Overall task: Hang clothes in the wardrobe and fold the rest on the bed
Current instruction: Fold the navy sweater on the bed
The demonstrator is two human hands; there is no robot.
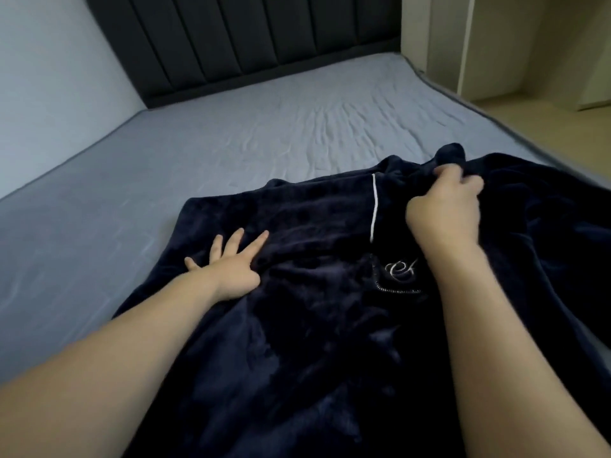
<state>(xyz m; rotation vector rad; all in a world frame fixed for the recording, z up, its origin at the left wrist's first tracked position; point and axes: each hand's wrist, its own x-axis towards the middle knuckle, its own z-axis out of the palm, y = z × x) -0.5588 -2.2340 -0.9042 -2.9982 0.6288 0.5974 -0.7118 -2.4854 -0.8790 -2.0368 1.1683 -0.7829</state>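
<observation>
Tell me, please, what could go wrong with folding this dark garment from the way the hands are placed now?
The right hand grips a bunched handful of the garment near the collar, so a pull may drag the whole piece and crease it. The left hand only presses flat near the left edge, so the plush cloth may slide under it. The right side of the garment lies close to the edge of the bed and could slip off.

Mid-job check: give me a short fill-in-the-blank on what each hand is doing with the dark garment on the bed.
1. The left hand presses flat on the navy ____.
2. The right hand grips a bunch of its fabric near the ____ piping.
3. The garment lies on the ____ sheet.

Missing words: garment; white; grey
</observation>
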